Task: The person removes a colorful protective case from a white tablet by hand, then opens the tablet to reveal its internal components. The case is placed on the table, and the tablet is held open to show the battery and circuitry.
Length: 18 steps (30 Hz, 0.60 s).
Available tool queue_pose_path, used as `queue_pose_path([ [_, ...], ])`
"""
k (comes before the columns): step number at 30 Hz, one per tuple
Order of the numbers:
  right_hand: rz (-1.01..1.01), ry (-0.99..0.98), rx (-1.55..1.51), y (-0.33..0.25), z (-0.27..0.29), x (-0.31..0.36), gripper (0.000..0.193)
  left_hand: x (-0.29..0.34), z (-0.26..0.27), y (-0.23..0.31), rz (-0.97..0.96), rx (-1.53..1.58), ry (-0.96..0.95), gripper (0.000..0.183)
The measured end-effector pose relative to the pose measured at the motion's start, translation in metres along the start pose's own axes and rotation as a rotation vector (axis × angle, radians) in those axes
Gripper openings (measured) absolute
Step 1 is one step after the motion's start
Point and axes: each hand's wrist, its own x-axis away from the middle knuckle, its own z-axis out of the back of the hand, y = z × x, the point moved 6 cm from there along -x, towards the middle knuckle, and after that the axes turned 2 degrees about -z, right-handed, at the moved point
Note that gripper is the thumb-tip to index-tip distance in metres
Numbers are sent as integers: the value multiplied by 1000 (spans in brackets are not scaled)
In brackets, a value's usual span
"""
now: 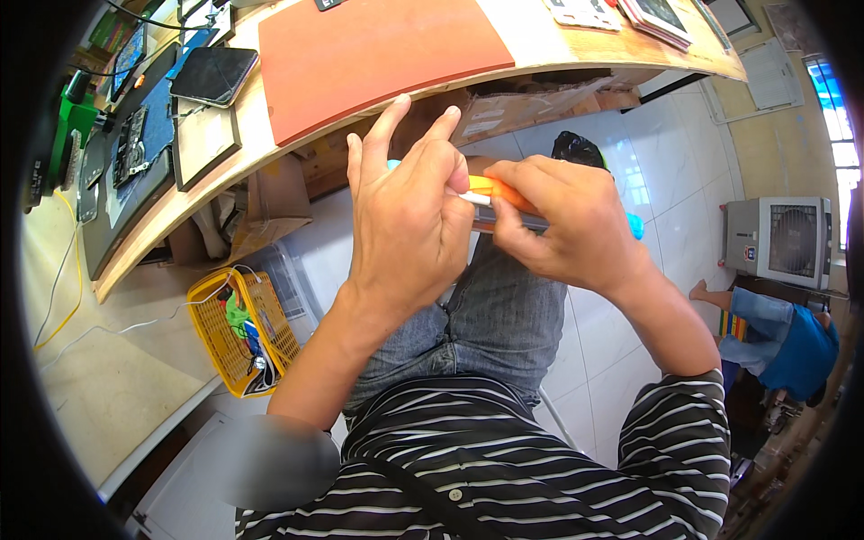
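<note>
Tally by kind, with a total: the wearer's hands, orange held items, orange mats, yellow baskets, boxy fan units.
Hands (left hand, right hand): 2
Orange held item: 1
Orange mat: 1
Yellow basket: 1
Boxy fan unit: 1
Total: 6

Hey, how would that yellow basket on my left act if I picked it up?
The yellow basket itself is probably light for its size, since its walls are full of holes. It likely stays stiff: the sides stand without visible sag. The green item and other contents look loosely piled, so they may shift if it tips.

An orange mat lies on a wooden table.
</note>
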Motion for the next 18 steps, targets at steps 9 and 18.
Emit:
queue_pose_path([
  [9, -51, -34, -53, -1, 5, -7, 33, 17, 21, -35, 27, 450, 182, 44],
  [18, -68, -4, -91, -15, -11, -21, 30, 27, 27, -49, -177, 181, 301, 40],
])
